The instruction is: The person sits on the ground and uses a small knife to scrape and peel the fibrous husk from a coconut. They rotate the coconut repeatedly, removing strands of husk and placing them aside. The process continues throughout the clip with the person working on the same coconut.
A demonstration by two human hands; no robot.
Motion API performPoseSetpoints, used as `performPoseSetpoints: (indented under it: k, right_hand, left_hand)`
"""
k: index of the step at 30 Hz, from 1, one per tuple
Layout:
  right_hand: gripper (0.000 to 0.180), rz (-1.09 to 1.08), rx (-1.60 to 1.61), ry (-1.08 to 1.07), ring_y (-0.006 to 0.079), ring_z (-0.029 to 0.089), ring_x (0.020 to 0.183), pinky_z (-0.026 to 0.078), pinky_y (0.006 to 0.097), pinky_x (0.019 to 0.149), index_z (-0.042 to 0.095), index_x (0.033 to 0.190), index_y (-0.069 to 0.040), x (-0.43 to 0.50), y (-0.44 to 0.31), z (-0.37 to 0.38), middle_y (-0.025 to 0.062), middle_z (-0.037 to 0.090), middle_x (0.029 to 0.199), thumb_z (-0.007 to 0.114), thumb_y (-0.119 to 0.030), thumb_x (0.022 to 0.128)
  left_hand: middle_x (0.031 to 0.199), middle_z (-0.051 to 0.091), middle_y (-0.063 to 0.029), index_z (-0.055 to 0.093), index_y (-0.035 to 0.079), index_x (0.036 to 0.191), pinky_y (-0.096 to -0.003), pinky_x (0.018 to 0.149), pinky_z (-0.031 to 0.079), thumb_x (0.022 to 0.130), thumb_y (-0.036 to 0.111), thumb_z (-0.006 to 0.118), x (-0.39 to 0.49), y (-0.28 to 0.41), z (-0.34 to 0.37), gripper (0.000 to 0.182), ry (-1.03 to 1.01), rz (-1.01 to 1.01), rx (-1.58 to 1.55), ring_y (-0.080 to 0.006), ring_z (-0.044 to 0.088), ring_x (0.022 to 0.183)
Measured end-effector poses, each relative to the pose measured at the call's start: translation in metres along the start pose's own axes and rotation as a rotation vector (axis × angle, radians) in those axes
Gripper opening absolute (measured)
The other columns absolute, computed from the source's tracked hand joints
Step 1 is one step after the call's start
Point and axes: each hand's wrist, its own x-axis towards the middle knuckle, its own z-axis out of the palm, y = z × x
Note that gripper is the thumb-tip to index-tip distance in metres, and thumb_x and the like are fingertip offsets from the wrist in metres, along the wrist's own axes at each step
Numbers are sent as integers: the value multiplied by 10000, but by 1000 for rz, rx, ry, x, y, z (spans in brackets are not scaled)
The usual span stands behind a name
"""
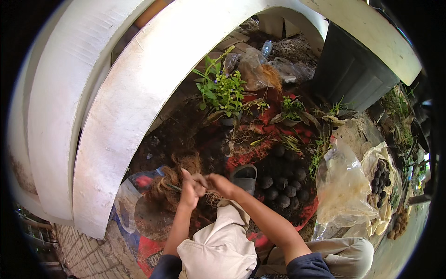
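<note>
My left hand (192, 190) and my right hand (218, 184) meet in front of my raised knee, fingers curled and blurred. What lies between the fingers cannot be made out. Brown coir-like fibre (167, 181) is heaped just left of and beyond my left hand, with a thin greenish strip (174, 187) crossing it towards the palm. Thin loose strands (213, 198) show below my right hand. Close to the right wrist is a dark rubber clog (248, 172). Several dark round balls (281, 183), apparently of soil, are grouped further right.
Potted plants (223, 87) and a small pot plant (292, 107) stand ahead. Curved white panels (122, 104) arch over the left side. A large black pot (352, 66) is at back right. A clear plastic bag (341, 188) and a sack of small dark lumps (381, 178) lie right.
</note>
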Motion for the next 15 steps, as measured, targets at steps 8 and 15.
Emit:
performPoseSetpoints:
  k: [8,15]
  right_hand:
    - [375,-406,-804,-185,221,664,731,516,381,712,699,902,-20,-13,-32,13,105,695,761,575,-373,940]
    - [383,-125,-1380,-406,299,687,772,517,413,772,727,855,-11,-11,13,1,112,728,864,526,-319,959]
  left_hand:
    - [1116,623,-73,491,43,1326,-375,942,451,748,912,228,0,-16,-7,1076,152,-271,-26,-212,589,1047]
    - [730,567,-30,586,14,1017,-204,468,351,1025,428,420,8,39,23,446,203,208,-144,-83,451,504]
